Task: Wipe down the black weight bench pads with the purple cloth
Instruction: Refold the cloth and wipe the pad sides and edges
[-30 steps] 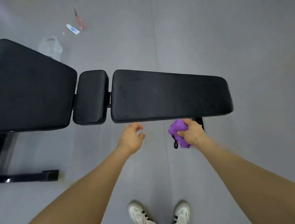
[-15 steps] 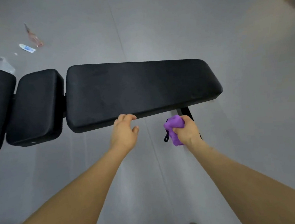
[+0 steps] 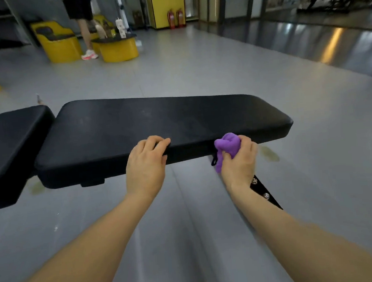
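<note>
**Two hands at the near edge of the long bench pad**

Two bare forearms reach forward from the bottom of the head view toward the black weight bench. The long bench pad lies across the middle of the view, flat, its top dull and faintly marked. A shorter pad sits just beside its left end, a narrow gap between them.

Left hand: laid over the pad's near edge, fingers bent onto the top surface, thumb against the side wall. It holds nothing else.

Right hand: fingers curled tight round the purple cloth, which is bunched into a ball. The ball touches the pad's near edge, right of the left hand. A small dark loop hangs from the cloth's lower side.

Below the right wrist, a black frame bar with two bolts slants down to the grey floor.

Background: yellow seats and a low yellow table far left, a standing person's legs between them, two red fire extinguishers by a yellow pillar
</note>
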`<state>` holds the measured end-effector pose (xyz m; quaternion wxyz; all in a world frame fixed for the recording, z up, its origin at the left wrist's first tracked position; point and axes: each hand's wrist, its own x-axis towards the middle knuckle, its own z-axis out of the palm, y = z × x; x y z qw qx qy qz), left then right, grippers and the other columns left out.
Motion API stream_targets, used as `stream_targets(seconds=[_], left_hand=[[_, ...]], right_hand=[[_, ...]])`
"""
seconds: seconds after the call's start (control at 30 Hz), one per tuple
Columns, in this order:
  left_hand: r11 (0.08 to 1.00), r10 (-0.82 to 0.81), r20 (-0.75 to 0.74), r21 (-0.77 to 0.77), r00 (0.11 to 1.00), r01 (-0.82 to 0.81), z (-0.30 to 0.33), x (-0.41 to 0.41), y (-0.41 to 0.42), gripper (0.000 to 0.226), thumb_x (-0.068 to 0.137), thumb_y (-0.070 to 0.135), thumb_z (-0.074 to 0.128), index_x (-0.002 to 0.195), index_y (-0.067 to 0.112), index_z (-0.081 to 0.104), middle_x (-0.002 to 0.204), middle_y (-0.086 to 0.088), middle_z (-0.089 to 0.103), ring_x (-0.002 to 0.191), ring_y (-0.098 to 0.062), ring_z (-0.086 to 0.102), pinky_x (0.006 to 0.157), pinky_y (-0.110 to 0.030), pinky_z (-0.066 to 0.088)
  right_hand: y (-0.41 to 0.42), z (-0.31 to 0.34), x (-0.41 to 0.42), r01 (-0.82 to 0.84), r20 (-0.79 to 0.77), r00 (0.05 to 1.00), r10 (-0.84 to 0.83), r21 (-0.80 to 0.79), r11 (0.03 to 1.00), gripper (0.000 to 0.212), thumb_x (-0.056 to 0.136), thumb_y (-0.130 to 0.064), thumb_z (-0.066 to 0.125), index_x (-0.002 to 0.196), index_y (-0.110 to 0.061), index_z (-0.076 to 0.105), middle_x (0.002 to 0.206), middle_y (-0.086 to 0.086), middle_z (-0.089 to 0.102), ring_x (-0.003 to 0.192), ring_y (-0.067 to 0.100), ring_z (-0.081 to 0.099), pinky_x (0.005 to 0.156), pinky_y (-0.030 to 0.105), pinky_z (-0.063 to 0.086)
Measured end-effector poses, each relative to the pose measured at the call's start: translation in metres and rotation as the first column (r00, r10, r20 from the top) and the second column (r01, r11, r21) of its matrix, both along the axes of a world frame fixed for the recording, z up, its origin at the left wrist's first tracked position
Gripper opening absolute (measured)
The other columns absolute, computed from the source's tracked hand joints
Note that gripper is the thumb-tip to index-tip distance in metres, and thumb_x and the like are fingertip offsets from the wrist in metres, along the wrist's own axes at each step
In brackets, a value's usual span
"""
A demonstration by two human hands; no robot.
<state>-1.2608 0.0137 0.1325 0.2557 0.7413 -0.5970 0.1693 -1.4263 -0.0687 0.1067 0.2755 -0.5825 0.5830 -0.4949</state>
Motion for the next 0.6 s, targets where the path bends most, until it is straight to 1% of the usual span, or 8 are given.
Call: stream_targets(seconds=[0.07, 0.17, 0.27, 0.33, 0.4, 0.47, 0.53, 0.6], left_hand=[[0.997, -0.004, 0.041, -0.082, 0.999, 0.007, -0.008, 0.004, -0.004, 0.035, 0.081, 0.009, 0.068, 0.115, 0.015, 0.064, 0.103, 0.0, 0.062, 0.091, -0.025, 0.057, 0.081, -0.037, 0.047], [0.988, -0.009, 0.058, -0.153, 0.998, 0.018, -0.014, 0.004, -0.007, 0.032, 0.081, 0.006, 0.068, 0.111, 0.015, 0.066, 0.098, -0.001, 0.062, 0.085, -0.026, 0.056, 0.077, -0.037, 0.046], [0.984, 0.0, 0.053, -0.18, 0.999, 0.009, -0.016, 0.002, -0.01, 0.032, 0.078, 0.002, 0.069, 0.108, 0.014, 0.067, 0.094, -0.003, 0.062, 0.081, -0.027, 0.055, 0.074, -0.036, 0.045], [0.982, 0.014, 0.068, -0.19, 0.998, -0.001, -0.018, 0.002, -0.01, 0.032, 0.076, 0.001, 0.069, 0.106, 0.012, 0.068, 0.092, -0.004, 0.063, 0.08, -0.03, 0.056, 0.073, -0.037, 0.045], [0.98, 0.029, 0.092, -0.198, 0.995, -0.011, -0.021, 0.003, -0.011, 0.033, 0.077, 0.001, 0.069, 0.107, 0.012, 0.067, 0.093, -0.005, 0.062, 0.08, -0.031, 0.056, 0.074, -0.039, 0.045], [0.978, 0.042, 0.116, -0.206, 0.992, -0.018, -0.024, 0.003, -0.011, 0.032, 0.079, 0.002, 0.067, 0.11, 0.011, 0.066, 0.095, -0.006, 0.062, 0.083, -0.031, 0.055, 0.076, -0.04, 0.044], [0.976, 0.055, 0.126, -0.217, 0.99, -0.027, -0.025, 0.002, -0.012, 0.032, 0.081, 0.003, 0.066, 0.111, 0.011, 0.066, 0.097, -0.005, 0.061, 0.084, -0.031, 0.054, 0.078, -0.04, 0.043], [0.973, 0.074, 0.123, -0.224, 0.99, -0.045, -0.027, 0.0, -0.012, 0.031, 0.081, 0.003, 0.066, 0.111, 0.012, 0.066, 0.096, -0.005, 0.061, 0.084, -0.03, 0.054, 0.079, -0.04, 0.043]], right_hand=[[-0.003, -0.013, 0.011, 0.046, 0.01, 0.999, -0.045, -0.1, 0.994, 0.035, 0.085, -0.013, 0.063, 0.117, -0.01, 0.049, 0.117, 0.008, 0.045, 0.1, 0.022, 0.051, 0.071, 0.03, 0.041], [0.0, -0.024, 0.032, 0.148, 0.072, 0.988, -0.138, -0.156, 0.977, 0.04, 0.083, -0.011, 0.065, 0.12, -0.009, 0.049, 0.12, 0.009, 0.047, 0.105, 0.026, 0.05, 0.074, 0.032, 0.045], [0.019, -0.023, 0.063, 0.184, 0.11, 0.98, -0.168, -0.169, 0.968, 0.039, 0.08, -0.009, 0.067, 0.117, -0.007, 0.052, 0.12, 0.011, 0.048, 0.105, 0.027, 0.047, 0.072, 0.018, 0.03], [0.03, -0.024, 0.082, 0.135, 0.075, 0.99, -0.122, -0.207, 0.969, 0.041, 0.074, -0.007, 0.071, 0.111, -0.009, 0.053, 0.115, 0.01, 0.05, 0.101, 0.026, 0.048, 0.07, 0.023, 0.041], [0.029, -0.028, 0.084, 0.107, 0.029, 0.994, -0.103, -0.279, 0.954, 0.045, 0.068, -0.008, 0.075, 0.108, -0.011, 0.053, 0.11, 0.009, 0.051, 0.093, 0.025, 0.049, 0.061, 0.034, 0.051], [0.014, -0.034, 0.067, 0.088, -0.019, 0.995, -0.101, -0.334, 0.939, 0.043, 0.068, -0.01, 0.075, 0.106, -0.012, 0.054, 0.107, 0.009, 0.051, 0.089, 0.025, 0.048, 0.055, 0.032, 0.046], [-0.017, -0.039, 0.036, 0.165, -0.008, 0.985, -0.171, -0.215, 0.962, 0.039, 0.074, -0.01, 0.07, 0.108, -0.012, 0.051, 0.113, 0.009, 0.048, 0.096, 0.028, 0.047, 0.057, 0.033, 0.039], [-0.053, -0.042, -0.007, 0.296, 0.137, 0.946, -0.295, 0.013, 0.955, 0.034, 0.081, -0.007, 0.061, 0.111, -0.011, 0.047, 0.12, 0.01, 0.044, 0.107, 0.033, 0.047, 0.064, 0.034, 0.035]])
